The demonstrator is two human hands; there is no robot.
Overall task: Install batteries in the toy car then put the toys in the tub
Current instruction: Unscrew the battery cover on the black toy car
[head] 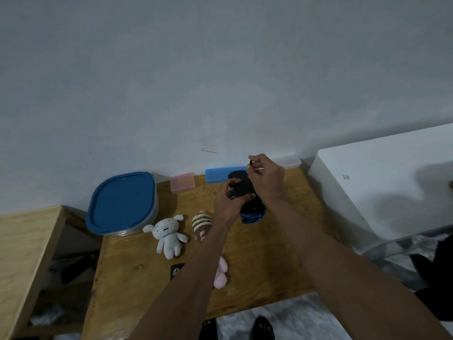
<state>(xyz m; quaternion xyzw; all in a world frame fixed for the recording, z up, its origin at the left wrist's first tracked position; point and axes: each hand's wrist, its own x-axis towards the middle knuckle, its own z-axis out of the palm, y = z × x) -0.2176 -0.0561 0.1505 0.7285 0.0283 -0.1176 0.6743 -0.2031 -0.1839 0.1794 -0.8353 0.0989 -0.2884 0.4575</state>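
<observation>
I hold the toy car [245, 195] up off the wooden table [269, 253], underside turned toward me, because that is where I judge the battery bay to be and I need it facing my eyes. My left hand [226, 201] grips the car's near side, fingers curled round the body and the thumb pressed on the black underside to keep it from rocking. My right hand [266, 176] hovers at the car's far end, fingertips pinched together on a thin dark tool [250, 163], probably a small screwdriver, though I cannot tell for certain; its tip is hidden behind my fingers. The car's long axis runs away from me, roughly from the table's near edge toward the wall, with the blue end [253, 218] pointing down and back at me. The tub [122, 204] sits well apart on the left with its blue lid on, and 3 plush toys wait on the table for later: a white one [168, 235], a striped one [202, 223] and a pink one [221, 273] partly under my left forearm.
</observation>
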